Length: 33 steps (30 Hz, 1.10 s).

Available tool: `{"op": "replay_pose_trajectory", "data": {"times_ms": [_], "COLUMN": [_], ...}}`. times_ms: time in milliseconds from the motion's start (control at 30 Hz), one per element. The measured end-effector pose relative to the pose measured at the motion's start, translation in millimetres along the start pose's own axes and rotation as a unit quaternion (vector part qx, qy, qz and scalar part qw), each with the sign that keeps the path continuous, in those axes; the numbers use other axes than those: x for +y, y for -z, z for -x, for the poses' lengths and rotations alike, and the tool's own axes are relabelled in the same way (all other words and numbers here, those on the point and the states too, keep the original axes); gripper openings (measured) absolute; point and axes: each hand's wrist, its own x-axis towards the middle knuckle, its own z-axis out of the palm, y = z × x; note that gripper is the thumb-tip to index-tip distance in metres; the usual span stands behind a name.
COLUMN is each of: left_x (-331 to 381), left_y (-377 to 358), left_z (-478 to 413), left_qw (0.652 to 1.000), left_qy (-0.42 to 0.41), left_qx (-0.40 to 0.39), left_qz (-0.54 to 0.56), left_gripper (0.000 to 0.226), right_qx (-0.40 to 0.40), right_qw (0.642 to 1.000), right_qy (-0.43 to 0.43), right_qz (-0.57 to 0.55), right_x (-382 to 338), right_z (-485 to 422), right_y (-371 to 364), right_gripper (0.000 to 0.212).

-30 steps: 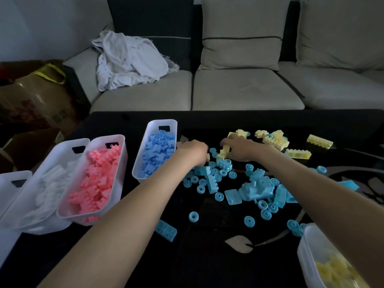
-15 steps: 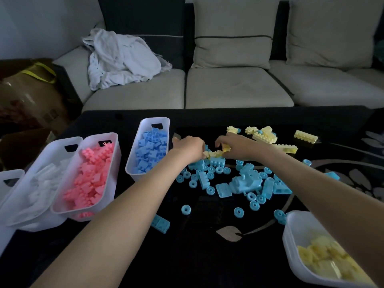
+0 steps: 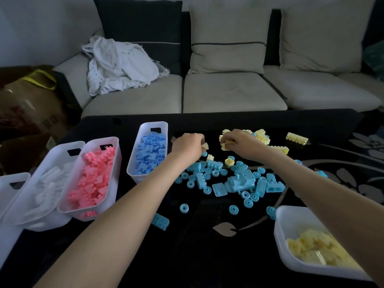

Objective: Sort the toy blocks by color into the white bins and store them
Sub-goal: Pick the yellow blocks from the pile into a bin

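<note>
**A:** Where are the hands?

**B:** Both are stretched out over the dark surface (image 3: 197, 258). The left hand (image 3: 188, 145) is curled, pinching a small yellow wedge (image 3: 205, 146) at its fingertips, just right of the blue-block bin (image 3: 138, 177). The right hand (image 3: 242, 142) is curled round a few pale yellow blocks (image 3: 224, 144), lifted a little off the surface.

**A:** And the unsorted pieces?

**B:** Loose light-blue pieces (image 3: 239, 182) lie scattered below both hands, with ring-shaped wheels (image 3: 184, 208) among them and two yellow bits mixed in. More yellow bricks (image 3: 297, 139) lie beyond the right hand, toward the far edge.

**A:** The bins?

**B:** At the left, side by side and touching, are the pink-block bin (image 3: 116, 175) and the white-block bin (image 3: 37, 177), with another white bin (image 3: 12, 179) partly out of view. I cannot tell what that one holds. The yellow-block bin (image 3: 277, 225) sits near right, under the right forearm.

**A:** Behind?

**B:** A sofa (image 3: 228, 94) with a crumpled white cloth (image 3: 118, 65) on it.
</note>
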Motion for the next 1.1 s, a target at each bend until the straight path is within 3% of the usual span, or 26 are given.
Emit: {"op": "replay_pose_trajectory", "data": {"times_ms": [133, 300, 533, 700, 800, 933, 1100], "left_x": [32, 100, 167, 172, 167, 145, 114], "left_y": [14, 10, -23, -38, -29, -13, -9], "left_z": [30, 83, 124, 129, 129, 125, 124], "left_qw": [0.996, 0.974, 0.935, 0.933, 0.939, 0.947, 0.928], "left_qy": [-0.061, -0.183, -0.306, -0.284, -0.269, -0.24, -0.25], "left_qx": [0.022, -0.042, -0.173, -0.221, -0.215, -0.2, -0.225], "left_qz": [0.055, 0.128, 0.056, -0.013, 0.009, 0.07, 0.16], "left_gripper": [0.017, 0.017, 0.021, 0.024, 0.032, 0.033, 0.029], "right_qx": [0.042, 0.052, 0.032, -0.087, -0.072, -0.013, -0.013], "right_qw": [0.997, 0.968, 0.923, 0.958, 0.967, 0.979, 0.993], "right_qy": [-0.03, -0.096, -0.145, -0.147, -0.142, -0.119, -0.077], "right_qz": [-0.059, -0.225, -0.355, -0.23, -0.199, -0.164, -0.089], "right_x": [4, 22, 51, 60, 57, 52, 33], "right_z": [48, 140, 248, 277, 272, 244, 187], "right_y": [36, 65, 84, 85, 92, 97, 92], "right_gripper": [0.012, 0.011, 0.011, 0.03, 0.035, 0.024, 0.024]}}
